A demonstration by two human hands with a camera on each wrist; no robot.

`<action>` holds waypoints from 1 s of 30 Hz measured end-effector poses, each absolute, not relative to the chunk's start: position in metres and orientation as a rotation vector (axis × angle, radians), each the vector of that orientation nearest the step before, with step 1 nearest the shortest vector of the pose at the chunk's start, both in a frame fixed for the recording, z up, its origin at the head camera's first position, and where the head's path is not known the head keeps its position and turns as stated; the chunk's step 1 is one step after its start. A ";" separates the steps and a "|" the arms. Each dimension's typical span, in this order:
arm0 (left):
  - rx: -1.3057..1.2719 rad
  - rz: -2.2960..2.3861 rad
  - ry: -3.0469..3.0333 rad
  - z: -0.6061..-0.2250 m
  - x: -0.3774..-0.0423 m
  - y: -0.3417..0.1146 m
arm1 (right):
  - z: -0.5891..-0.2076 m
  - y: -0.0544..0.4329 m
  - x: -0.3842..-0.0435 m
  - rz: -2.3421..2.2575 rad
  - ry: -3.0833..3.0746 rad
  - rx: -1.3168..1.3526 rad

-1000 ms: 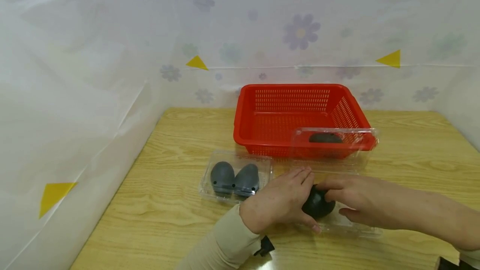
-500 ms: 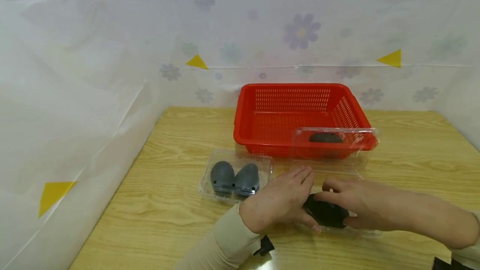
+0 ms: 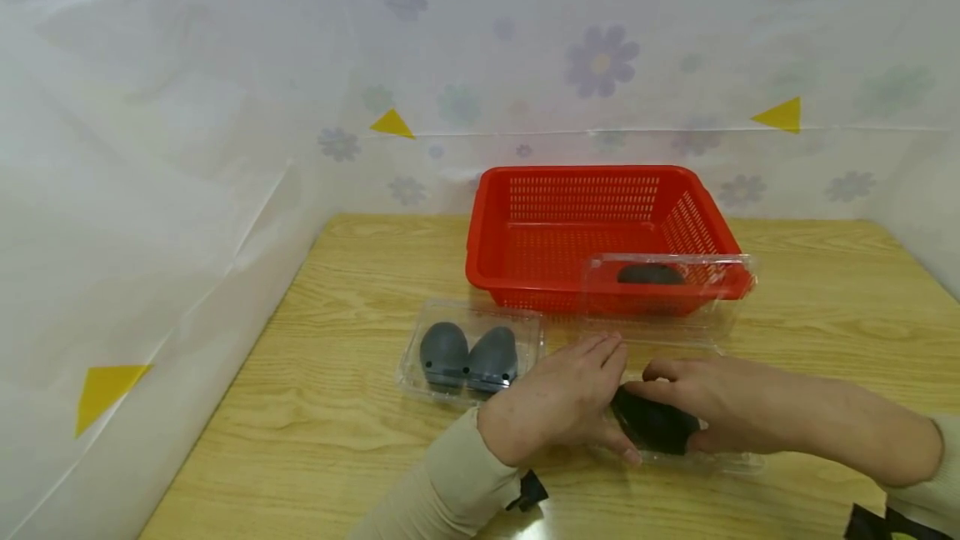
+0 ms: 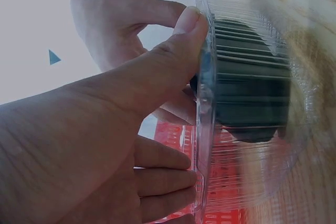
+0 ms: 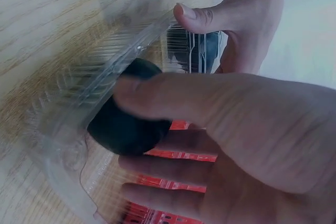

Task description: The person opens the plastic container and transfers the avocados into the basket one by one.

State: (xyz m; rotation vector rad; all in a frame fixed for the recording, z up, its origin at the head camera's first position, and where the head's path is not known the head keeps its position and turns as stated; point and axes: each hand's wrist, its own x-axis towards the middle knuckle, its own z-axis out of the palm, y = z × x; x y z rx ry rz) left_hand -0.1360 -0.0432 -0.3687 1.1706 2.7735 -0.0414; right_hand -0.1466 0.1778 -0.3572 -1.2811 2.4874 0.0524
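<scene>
My right hand (image 3: 731, 402) grips a dark avocado (image 3: 656, 423) low over the bottom half of an open clear plastic clamshell (image 3: 727, 463). Its thumb lies along one side of the fruit in the right wrist view, fingers at the other. The avocado (image 4: 252, 77) shows through the ribbed wall in the left wrist view. My left hand (image 3: 555, 402) rests at the clamshell's left side, thumb (image 4: 189, 22) on the rim and straight fingers against the edge further along. The clear lid (image 3: 716, 269) stands raised at the back.
A red basket (image 3: 480, 248) stands behind, with another avocado (image 3: 651, 275) visible through the raised lid. Left of my hands, a closed clamshell (image 3: 408, 382) holds two avocados (image 3: 444, 352). Flower-patterned sheeting (image 3: 480, 48) borders the wooden table (image 3: 360, 265).
The avocado has turned from end-on to lying lengthwise and moved slightly right and down, my right hand moving with it. My left hand has stayed in place.
</scene>
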 end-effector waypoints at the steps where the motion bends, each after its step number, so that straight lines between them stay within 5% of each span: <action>1: 1.165 -0.039 2.770 -0.369 -0.136 -0.043 | -0.357 0.178 -0.147 0.058 2.490 -1.314; 30: 1.122 -0.115 2.754 -0.368 -0.136 -0.040 | -0.389 0.188 -0.148 0.129 2.561 -1.445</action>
